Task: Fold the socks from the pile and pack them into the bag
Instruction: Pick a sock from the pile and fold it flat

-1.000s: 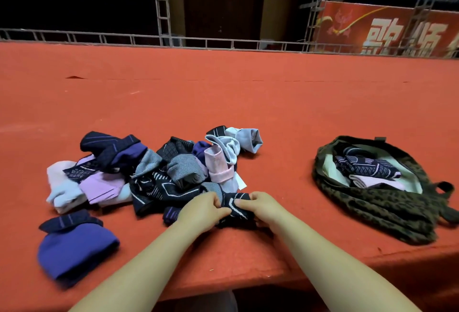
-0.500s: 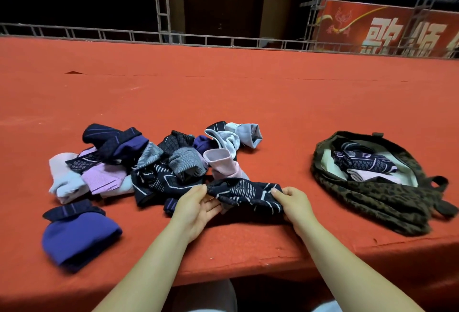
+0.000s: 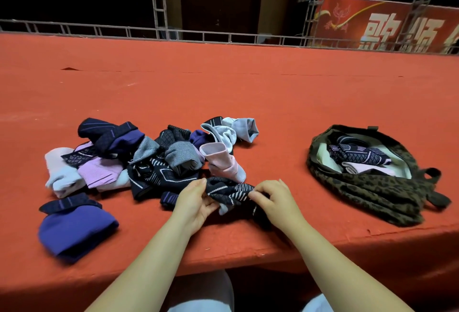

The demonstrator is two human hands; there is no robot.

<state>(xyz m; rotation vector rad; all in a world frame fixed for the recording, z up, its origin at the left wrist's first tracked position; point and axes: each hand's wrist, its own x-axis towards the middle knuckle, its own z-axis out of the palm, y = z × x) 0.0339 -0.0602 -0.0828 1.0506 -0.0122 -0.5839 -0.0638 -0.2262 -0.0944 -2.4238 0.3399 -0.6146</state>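
While it is held just in front of the pile [image 3: 149, 157] on the table [image 3: 248, 93], the dark patterned sock [image 3: 229, 191] is pinched at either end by left hand [image 3: 196, 200] and right hand [image 3: 275, 200], apparently for folding; the bag [image 3: 367, 187] is kept open nearby.

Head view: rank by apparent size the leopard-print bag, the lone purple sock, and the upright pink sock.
1. Leopard-print bag
2. Purple sock, though it lies nearer the camera
3. Pink sock

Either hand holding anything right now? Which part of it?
Yes. Both hold one dark patterned sock: the left hand pinches its left end, the right hand pinches its right end, just above the table edge.
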